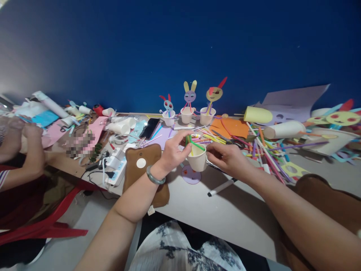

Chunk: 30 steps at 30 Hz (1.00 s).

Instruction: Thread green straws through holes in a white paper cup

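A small white paper cup (197,162) is held above the table, with a bent green pipe cleaner (197,144) and a bit of yellow at its mouth. My left hand (176,150) pinches the green pipe cleaner at the cup's left rim, a bangle round its wrist. Curled at the cup's right wall are the fingers of my right hand (225,158); their tips are partly hidden. Below the cup lies a purple paper disc (191,174) with small orange marks. A black-and-white marker (221,188) lies to the right.
Three cups with paper-faced figures, a rabbit-eared one (190,96) among them, stand along the blue wall. Loose coloured sticks (261,150) and orange paper (229,128) lie right. A brown pouch (145,165), phone (149,128) and power strip (117,171) lie left. Another person's arms (31,158) are far left.
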Each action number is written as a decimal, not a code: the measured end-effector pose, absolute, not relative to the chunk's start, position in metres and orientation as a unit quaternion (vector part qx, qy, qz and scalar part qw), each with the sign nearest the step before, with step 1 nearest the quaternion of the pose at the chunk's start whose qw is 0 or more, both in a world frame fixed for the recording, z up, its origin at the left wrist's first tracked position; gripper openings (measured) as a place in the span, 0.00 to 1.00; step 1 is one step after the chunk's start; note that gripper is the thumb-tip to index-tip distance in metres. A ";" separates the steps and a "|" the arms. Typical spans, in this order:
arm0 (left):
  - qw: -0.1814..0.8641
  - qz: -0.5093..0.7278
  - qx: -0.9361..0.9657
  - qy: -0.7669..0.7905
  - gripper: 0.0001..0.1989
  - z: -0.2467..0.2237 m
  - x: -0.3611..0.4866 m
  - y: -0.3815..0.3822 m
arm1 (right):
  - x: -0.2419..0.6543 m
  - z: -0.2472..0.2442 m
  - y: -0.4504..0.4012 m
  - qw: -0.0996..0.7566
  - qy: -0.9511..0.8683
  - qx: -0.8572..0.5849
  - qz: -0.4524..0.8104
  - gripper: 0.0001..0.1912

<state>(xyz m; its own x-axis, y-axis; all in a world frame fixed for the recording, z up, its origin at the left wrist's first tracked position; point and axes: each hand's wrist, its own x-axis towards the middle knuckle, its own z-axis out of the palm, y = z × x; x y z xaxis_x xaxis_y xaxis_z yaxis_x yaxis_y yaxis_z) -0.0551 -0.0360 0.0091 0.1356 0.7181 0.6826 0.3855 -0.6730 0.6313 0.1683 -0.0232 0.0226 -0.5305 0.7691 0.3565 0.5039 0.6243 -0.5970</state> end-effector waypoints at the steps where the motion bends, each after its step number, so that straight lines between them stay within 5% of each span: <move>1: 0.161 0.546 0.729 0.380 0.17 0.009 -0.054 -0.037 | 0.168 0.021 -0.024 0.309 -0.848 -0.378 0.208 0.07; 16: 0.186 0.611 0.665 0.387 0.17 -0.005 -0.043 -0.038 | 0.162 0.016 -0.027 0.339 -0.835 -0.380 0.210 0.05; 30: 0.343 0.626 0.593 0.372 0.18 -0.003 -0.038 -0.042 | 0.160 0.023 -0.032 0.332 -0.825 -0.383 0.251 0.11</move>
<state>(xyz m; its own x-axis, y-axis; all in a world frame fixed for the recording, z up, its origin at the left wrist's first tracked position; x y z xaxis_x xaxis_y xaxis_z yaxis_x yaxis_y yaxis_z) -0.0382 -0.0423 -0.0033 -0.0618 0.8710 0.4874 0.0112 -0.4877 0.8729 0.1598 -0.0323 0.0231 -0.4874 0.7975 0.3556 0.4651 0.5818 -0.6673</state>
